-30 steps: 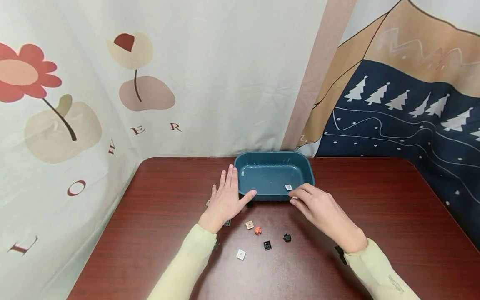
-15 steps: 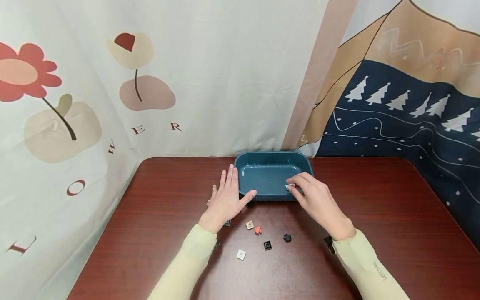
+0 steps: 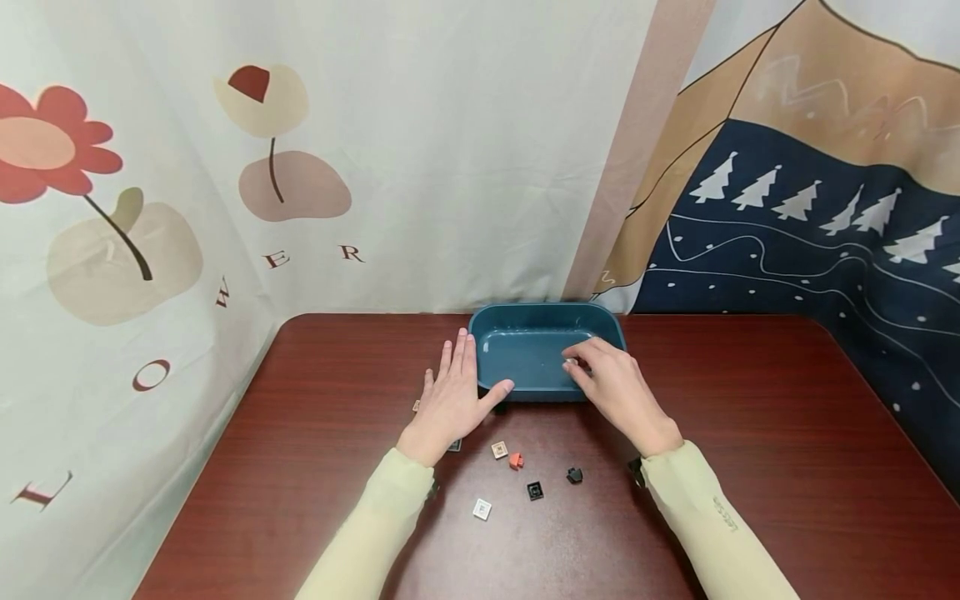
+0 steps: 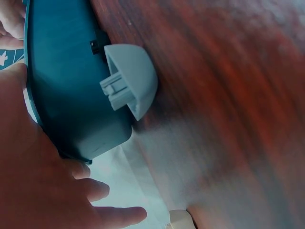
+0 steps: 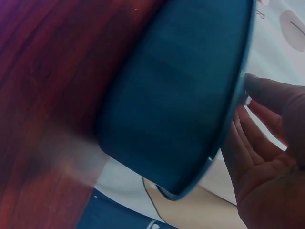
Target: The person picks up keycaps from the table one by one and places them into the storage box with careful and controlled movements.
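Note:
A dark teal plastic bin stands at the table's far edge. My left hand lies with fingers straight along its left front corner, thumb at the front rim. Over the bin's right part, my right hand pinches a small white keycap, mostly hidden by the fingers. In the right wrist view, thumb and fingertips show just beyond the rim. Loose keycaps lie before the bin: a tan one, an orange-red one, a black square one, a dark one and a white one.
A grey keycap and a small black piece sit by the bin's front wall in the left wrist view. A beige keycap shows left of the left hand. Printed curtains hang right behind the reddish-brown table.
The right hand has moved left and inward from the bin's front right rim to over its inside, with the white keycap between its fingers. The left hand stays in place.

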### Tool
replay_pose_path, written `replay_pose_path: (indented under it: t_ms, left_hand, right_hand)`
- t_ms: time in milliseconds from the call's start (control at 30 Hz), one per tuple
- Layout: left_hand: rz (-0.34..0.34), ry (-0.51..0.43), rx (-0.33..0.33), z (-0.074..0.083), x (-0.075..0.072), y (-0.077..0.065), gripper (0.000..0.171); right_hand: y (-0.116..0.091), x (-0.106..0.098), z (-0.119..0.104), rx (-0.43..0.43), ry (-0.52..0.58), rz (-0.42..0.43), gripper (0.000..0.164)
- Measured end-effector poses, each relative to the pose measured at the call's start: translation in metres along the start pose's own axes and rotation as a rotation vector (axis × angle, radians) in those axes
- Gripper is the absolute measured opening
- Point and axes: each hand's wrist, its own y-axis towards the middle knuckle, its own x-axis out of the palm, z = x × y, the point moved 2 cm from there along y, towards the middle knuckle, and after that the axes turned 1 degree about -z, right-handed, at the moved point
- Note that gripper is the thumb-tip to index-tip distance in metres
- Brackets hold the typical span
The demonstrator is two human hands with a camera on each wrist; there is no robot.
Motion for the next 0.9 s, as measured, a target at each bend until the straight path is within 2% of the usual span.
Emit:
replay_pose_path:
  t_ms: [333, 667, 900]
  left_hand:
    - [-0.004, 0.000, -0.004, 0.001, -0.002, -0.002, 0.104]
    - [-0.013, 0.011, -0.006, 0.000, -0.001, -0.001, 0.106]
    - [-0.001, 0.015, 0.001, 0.000, -0.001, -0.001, 0.107]
  right_hand:
    - [0.007, 0.010, 0.006, 0.006, -0.034, -0.032, 0.017]
    - [0.013, 0.017, 0.009, 0.101, -0.060, -0.094, 0.016]
    - [0.016, 0.019, 0.009, 0.118, -0.057, -0.126, 0.019]
